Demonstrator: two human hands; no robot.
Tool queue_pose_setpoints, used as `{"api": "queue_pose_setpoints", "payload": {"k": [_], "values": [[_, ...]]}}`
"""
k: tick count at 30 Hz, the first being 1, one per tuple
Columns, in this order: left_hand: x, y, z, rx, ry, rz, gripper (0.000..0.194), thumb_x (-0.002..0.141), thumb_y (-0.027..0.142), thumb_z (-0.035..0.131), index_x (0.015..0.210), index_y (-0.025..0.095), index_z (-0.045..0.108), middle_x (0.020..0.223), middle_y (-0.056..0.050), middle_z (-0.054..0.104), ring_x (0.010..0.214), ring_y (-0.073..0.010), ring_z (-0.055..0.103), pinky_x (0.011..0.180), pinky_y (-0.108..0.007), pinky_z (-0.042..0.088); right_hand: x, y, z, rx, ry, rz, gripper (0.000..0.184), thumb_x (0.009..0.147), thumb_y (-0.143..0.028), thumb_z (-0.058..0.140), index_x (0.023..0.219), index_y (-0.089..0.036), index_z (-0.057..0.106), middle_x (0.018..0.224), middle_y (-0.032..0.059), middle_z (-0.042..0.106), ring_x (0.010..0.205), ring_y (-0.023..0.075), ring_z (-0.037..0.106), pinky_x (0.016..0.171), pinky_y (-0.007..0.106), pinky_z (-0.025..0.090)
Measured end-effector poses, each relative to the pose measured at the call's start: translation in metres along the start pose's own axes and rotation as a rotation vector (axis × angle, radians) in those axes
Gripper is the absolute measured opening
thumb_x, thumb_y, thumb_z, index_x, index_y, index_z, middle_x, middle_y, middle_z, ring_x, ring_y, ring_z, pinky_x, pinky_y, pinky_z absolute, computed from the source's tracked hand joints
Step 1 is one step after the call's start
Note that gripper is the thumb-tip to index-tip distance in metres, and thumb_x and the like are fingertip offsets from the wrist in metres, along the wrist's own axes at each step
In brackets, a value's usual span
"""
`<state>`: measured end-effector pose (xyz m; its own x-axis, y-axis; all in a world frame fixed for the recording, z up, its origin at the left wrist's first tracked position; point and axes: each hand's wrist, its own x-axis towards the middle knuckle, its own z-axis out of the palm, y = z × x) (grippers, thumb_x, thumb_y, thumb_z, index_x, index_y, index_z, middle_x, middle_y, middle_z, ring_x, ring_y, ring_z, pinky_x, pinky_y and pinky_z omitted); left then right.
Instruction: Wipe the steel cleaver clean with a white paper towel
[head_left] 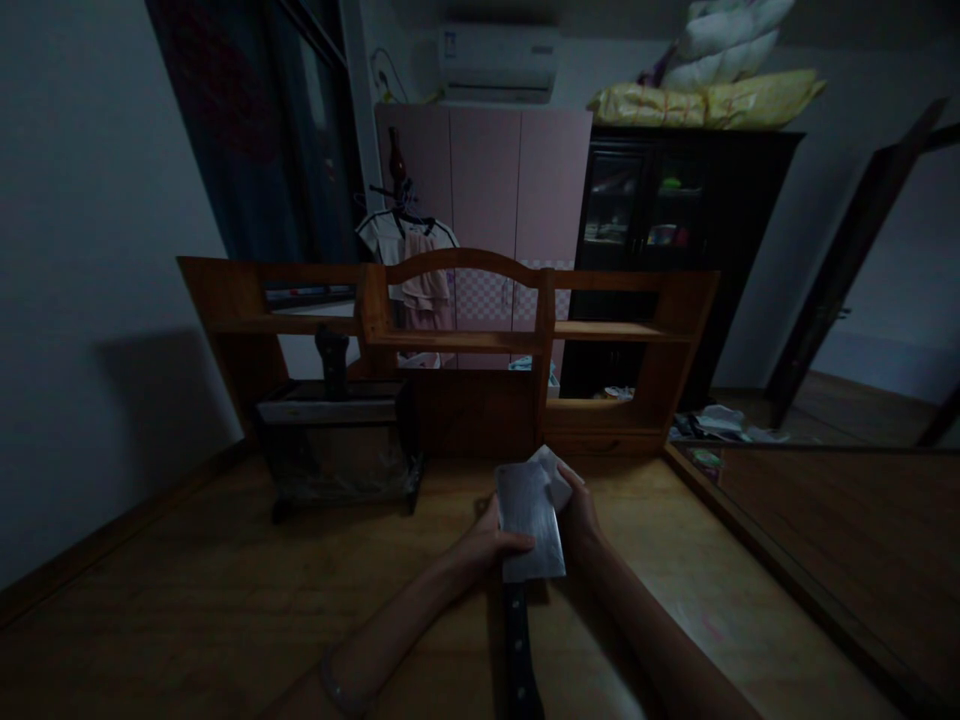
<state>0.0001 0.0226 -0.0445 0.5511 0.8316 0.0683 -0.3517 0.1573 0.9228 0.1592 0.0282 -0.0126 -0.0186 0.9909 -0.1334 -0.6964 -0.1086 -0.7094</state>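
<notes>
A cleaver (529,515) with a broad metal blade and a black riveted handle is held over the wooden table, its handle pointing toward me. My left hand (495,540) grips the blade from the left side, thumb lying across its face. In my right hand (581,510) is a white folded tissue (553,475), pressed against the blade's far right corner. The fingers behind the blade are hidden. Behind and to the left stands a dark knife block (337,450) with a black-handled knife (333,362) upright in it.
A wooden shelf unit (465,340) rises along the table's far edge. The wooden tabletop (420,610) spreads around my arms, with a raised rim (750,540) on the right. Past it are a pink wardrobe (487,190), a dark cabinet (682,200) and hanging clothes (424,265).
</notes>
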Motion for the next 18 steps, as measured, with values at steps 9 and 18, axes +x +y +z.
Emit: {"api": "queue_pose_setpoints", "payload": {"k": [9, 18], "values": [[0.001, -0.001, 0.000, -0.012, -0.016, 0.014, 0.081, 0.058, 0.012, 0.081, 0.128, 0.020, 0.040, 0.116, -0.009, 0.059, 0.105, -0.0263, 0.058, 0.089, -0.037, 0.046, -0.010, -0.008, 0.011, 0.103, -0.105, 0.041, 0.046, 0.084, -0.054, 0.050, 0.094, -0.014, 0.069, 0.081, 0.0095, 0.075, 0.086, 0.0303, 0.069, 0.084, 0.044, 0.050], [0.000, 0.001, 0.001, 0.012, 0.002, 0.023, 0.076, 0.058, 0.012, 0.080, 0.123, 0.020, 0.042, 0.112, -0.008, 0.059, 0.104, -0.0268, 0.058, 0.087, -0.037, 0.046, -0.010, -0.010, 0.012, 0.185, -0.108, -0.003, 0.036, 0.086, -0.047, 0.051, 0.096, -0.017, 0.068, 0.086, 0.0067, 0.075, 0.081, 0.0266, 0.070, 0.083, 0.041, 0.051]]}}
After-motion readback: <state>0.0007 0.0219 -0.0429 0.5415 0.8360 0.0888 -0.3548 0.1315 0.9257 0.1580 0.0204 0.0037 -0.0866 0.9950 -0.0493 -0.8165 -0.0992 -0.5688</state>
